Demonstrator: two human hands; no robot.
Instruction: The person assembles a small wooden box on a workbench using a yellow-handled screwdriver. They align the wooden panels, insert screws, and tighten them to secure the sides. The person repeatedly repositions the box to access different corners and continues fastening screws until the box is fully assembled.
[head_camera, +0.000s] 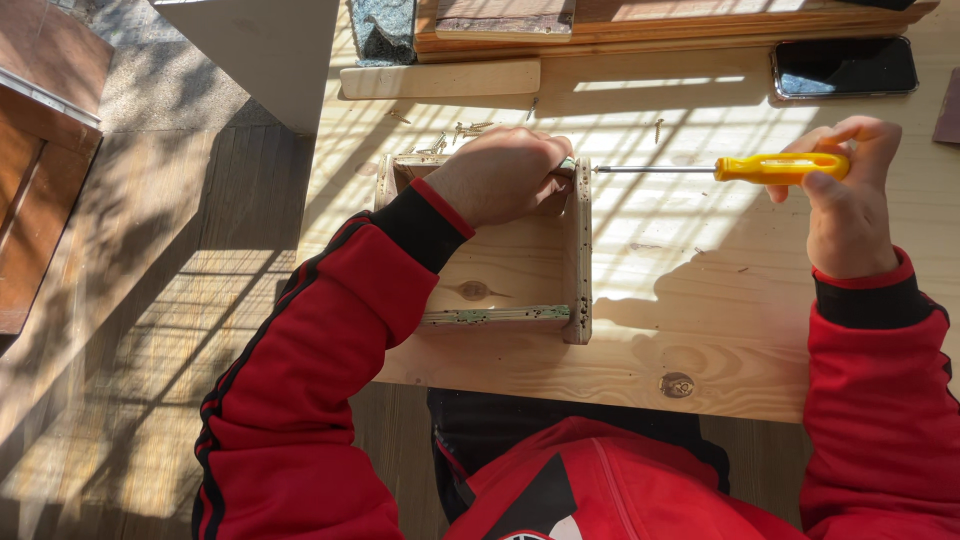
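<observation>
Pine box frame (520, 270) on our knotty wooden desk (700, 330), left hand (500, 175) gripping its top edge, right hand (850, 190) closed round yellow-handled screwdriver (720, 168), loose screws (455, 135) nearby.

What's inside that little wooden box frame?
The wooden box frame shows bare pine board inside. The left hand covers its top corner, hiding whatever the yellow screwdriver tip meets.
</observation>
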